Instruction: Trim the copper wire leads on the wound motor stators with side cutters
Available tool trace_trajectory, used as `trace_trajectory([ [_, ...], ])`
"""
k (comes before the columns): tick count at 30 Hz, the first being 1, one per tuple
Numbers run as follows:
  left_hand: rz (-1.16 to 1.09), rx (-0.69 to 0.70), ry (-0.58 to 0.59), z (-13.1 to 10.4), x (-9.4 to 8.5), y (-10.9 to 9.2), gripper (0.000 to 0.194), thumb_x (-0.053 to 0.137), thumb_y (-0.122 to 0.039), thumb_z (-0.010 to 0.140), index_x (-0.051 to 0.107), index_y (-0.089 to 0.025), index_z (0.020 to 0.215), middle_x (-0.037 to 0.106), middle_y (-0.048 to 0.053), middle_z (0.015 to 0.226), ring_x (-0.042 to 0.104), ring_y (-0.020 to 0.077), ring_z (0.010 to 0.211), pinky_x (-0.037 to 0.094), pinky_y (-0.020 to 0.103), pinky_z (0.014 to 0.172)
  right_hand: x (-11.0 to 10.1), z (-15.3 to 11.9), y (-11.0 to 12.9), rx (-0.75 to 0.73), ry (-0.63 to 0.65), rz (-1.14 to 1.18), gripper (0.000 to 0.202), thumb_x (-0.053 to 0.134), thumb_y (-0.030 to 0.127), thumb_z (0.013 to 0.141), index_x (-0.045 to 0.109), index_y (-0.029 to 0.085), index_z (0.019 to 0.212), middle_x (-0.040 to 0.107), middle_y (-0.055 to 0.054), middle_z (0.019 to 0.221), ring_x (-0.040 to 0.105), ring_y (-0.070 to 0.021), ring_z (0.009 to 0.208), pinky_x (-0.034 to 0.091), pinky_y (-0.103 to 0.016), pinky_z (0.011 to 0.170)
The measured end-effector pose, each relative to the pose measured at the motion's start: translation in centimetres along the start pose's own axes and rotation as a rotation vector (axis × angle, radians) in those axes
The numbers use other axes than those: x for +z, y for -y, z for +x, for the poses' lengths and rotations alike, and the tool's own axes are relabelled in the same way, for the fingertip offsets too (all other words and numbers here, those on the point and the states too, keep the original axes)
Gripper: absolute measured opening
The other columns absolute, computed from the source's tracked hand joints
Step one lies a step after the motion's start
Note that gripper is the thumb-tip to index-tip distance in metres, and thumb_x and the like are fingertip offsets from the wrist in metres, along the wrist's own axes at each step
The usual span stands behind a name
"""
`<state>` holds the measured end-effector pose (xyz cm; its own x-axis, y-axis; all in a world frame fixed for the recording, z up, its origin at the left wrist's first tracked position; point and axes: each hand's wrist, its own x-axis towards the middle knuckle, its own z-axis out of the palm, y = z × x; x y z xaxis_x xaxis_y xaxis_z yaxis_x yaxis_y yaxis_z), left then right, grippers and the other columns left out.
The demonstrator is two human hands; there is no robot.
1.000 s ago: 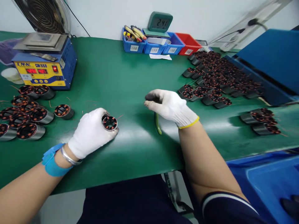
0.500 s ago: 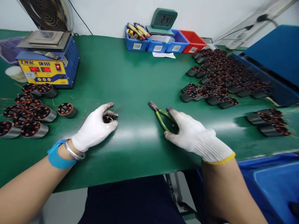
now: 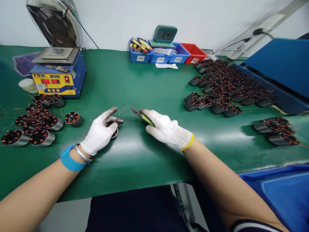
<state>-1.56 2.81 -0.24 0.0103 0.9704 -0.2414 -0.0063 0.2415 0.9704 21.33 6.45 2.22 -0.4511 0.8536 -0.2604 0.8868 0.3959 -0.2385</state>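
My left hand (image 3: 102,130), in a white glove with dirty fingertips, is closed round a small metal ring-shaped coil part (image 3: 115,134), mostly hidden under the fingers. A thin copper wire (image 3: 122,111) rises from between thumb and fingers. To the right, my right hand (image 3: 164,127), gloved in white with a yellow cuff edge, grips green-handled cutters (image 3: 147,119). Their dark jaws point left toward the wire, a short way from it. The palm hides most of the handles.
Several coil parts (image 3: 41,138) stand at the left before a blue-yellow soldering unit (image 3: 58,80). Many more (image 3: 219,106) cover the right side. Blue bins (image 3: 140,58), a red bin (image 3: 193,53) and a clock (image 3: 165,33) line the wall.
My right hand has picked up the cutters from the table and moved left with them. The wire now stands up by my left hand. The view has shifted slightly.
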Motion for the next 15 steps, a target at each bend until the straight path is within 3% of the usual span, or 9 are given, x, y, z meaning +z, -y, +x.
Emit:
trace_trajectory([
  [4, -0.03, 0.012, 0.011, 0.1, 0.2, 0.1, 0.08, 0.064, -0.026, 0.07, 0.037, -0.009, 0.144, 0.07, 0.011, 0.098, 0.049, 0.0077, 0.051, 0.04, 0.024, 0.048, -1.6, -0.2, 1.5, -0.13, 0.149, -0.006, 0.066, 0.047, 0.029, 0.083, 0.038, 0.02, 0.147, 0.055, -0.011, 0.132, 0.057, -0.03, 0.112, 0.048, -0.036, 0.079],
  [15, -0.035, 0.02, 0.05, 0.2, 0.2, 0.6, 0.077, 0.06, -0.021, 0.075, 0.036, -0.015, 0.147, 0.068, 0.008, 0.098, 0.045, 0.007, 0.05, 0.038, 0.022, 0.047, -2.1, 0.8, 2.5, -0.113, 0.151, -0.074, 0.061, 0.048, 0.032, 0.085, 0.042, 0.023, 0.145, 0.058, -0.01, 0.13, 0.06, -0.0289, 0.108, 0.038, -0.028, 0.059],
])
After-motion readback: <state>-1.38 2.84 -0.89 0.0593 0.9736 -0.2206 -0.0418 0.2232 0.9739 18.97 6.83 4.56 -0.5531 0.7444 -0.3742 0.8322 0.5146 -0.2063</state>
